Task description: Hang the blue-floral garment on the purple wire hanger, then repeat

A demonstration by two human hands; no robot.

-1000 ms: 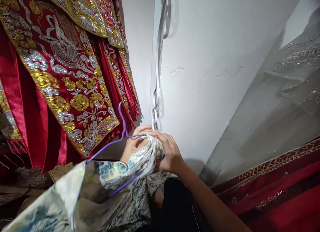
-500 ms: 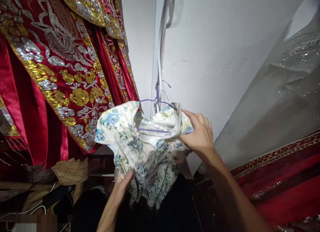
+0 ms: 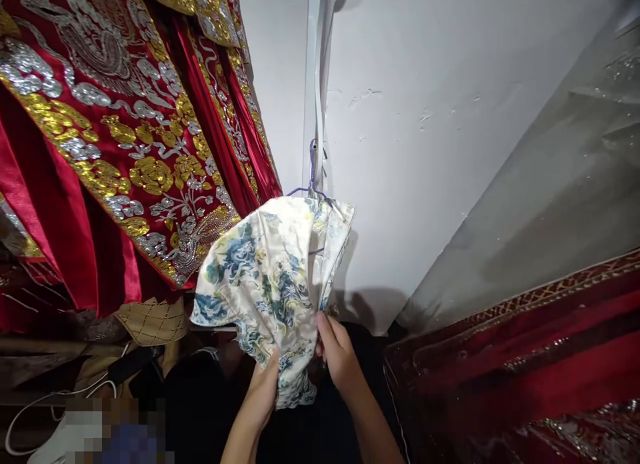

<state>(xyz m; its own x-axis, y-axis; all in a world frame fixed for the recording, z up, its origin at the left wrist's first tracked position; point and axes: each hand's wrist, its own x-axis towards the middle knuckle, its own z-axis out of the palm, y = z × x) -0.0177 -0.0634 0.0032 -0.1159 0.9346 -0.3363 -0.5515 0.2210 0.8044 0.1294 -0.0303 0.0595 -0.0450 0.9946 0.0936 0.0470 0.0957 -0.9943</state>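
Observation:
A white blouse [image 3: 270,271] with blue and green flowers hangs on a purple wire hanger [image 3: 312,174], turned so its left sleeve faces me and its neck opening points right. My right hand [image 3: 337,351] pinches the garment's front edge below the neck, thumb on top. Lower down on the left, my left hand [image 3: 265,384] grips the gathered side of the blouse; its fingers are partly hidden behind the cloth. The hanger's hook goes up to a white strap [image 3: 315,71] along the wall corner.
Red robes [image 3: 150,177] with gold and silver embroidery hang at left. White wall panels [image 3: 400,117] stand behind. At right are a clear plastic cover [image 3: 550,204] and red fabric [image 3: 550,324]. A white cable [image 3: 55,397] and a beige quilted item [image 3: 153,324] lie lower left.
My right hand has moved from the right shoulder down to the front edge. The blouse has swung round and narrowed. My left hand has shifted right and slightly down.

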